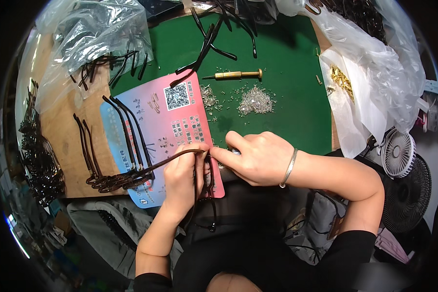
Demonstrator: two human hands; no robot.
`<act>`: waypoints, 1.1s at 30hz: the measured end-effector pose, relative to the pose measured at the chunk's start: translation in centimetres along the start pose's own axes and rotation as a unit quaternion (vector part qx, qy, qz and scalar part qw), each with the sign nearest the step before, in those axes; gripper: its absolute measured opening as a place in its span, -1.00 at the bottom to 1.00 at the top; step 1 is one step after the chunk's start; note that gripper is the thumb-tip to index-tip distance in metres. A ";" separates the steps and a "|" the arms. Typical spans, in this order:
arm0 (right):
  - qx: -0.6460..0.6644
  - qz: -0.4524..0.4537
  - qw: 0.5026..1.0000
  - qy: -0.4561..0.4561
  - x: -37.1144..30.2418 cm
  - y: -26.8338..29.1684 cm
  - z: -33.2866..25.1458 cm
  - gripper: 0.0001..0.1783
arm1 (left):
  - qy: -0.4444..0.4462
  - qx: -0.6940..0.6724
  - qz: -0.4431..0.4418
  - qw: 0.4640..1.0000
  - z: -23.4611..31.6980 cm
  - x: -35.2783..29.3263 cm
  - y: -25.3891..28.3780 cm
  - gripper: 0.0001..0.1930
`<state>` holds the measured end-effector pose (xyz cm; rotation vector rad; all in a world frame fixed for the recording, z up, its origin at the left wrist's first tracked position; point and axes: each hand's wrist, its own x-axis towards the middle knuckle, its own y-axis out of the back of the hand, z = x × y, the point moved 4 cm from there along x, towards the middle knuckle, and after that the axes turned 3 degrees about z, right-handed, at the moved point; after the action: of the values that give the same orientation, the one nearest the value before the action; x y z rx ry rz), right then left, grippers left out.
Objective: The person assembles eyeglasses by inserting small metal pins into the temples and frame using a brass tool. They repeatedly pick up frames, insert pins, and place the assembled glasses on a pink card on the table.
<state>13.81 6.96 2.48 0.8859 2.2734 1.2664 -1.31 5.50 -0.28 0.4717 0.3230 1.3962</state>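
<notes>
A dark brown glasses frame (209, 184) hangs from my left hand (181, 175), which is closed on it in a pinch. One of its long temple arms (169, 159) points out to the left. My right hand (255, 156) meets the left at the frame's corner, thumb and forefinger pressed together. A bit of something silvery shows between its fingers, too small to name. Beneath the left hand lies a pink and blue printed card mat (199, 104). Several brown glasses frames (114, 183) are stacked beside that hand, some temples pointing away from me.
On the green mat (297, 92) lie a brass screwdriver (237, 75) and a heap of tiny silvery parts (256, 100). Loose black temples (199, 56) lie at the back. Gold-coloured pieces (342, 82) rest on white wrapping at right. A plastic bag (102, 34) covers the far left; fans (398, 152) stand at right.
</notes>
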 end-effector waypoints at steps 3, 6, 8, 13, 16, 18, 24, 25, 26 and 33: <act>-0.009 0.003 1.000 0.004 0.1 -0.2 0.2 -0.60 | 0.005 0.001 -0.003 1.000 0.1 0.0 0.0 -0.93; -0.032 0.007 0.999 0.021 0.2 -0.4 0.3 -0.56 | 0.018 0.005 0.000 1.000 0.1 0.0 -0.1 -0.94; -0.043 0.013 0.999 0.025 0.1 -0.5 0.3 -0.55 | 0.029 -0.007 -0.016 0.999 0.1 0.4 0.0 -0.95; -0.052 0.046 0.998 0.000 -0.6 -0.2 -0.1 -0.67 | -0.100 0.021 0.019 0.995 0.3 0.2 0.0 -0.89; 0.000 0.025 0.998 -0.052 -2.1 1.6 -0.3 -0.58 | -0.053 0.013 0.117 0.992 0.8 1.3 1.7 -0.91; -0.019 -0.003 0.999 -0.048 -2.9 1.3 -0.7 -0.49 | -0.062 0.055 0.137 0.987 0.5 3.3 1.7 -0.89; -0.013 0.012 0.996 -0.092 -3.9 1.0 -0.6 -0.42 | -0.026 0.029 0.143 0.989 0.0 2.8 2.2 -0.73; 0.014 0.023 0.994 -0.108 -3.9 1.5 -0.3 -0.43 | 0.007 0.016 0.120 0.993 0.3 2.2 3.0 -0.74; 0.043 0.017 0.990 -0.130 -3.9 1.7 0.1 -0.47 | 0.006 0.013 0.086 0.996 -0.1 1.3 3.3 -0.76; -0.024 0.058 0.989 -0.133 -3.7 0.5 0.0 -0.58 | 0.233 -0.321 -0.018 0.918 -0.2 -1.5 3.2 -0.84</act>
<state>16.69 4.61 3.00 1.1116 2.0019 1.1675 -4.38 4.38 1.03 -0.4155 0.2309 1.4744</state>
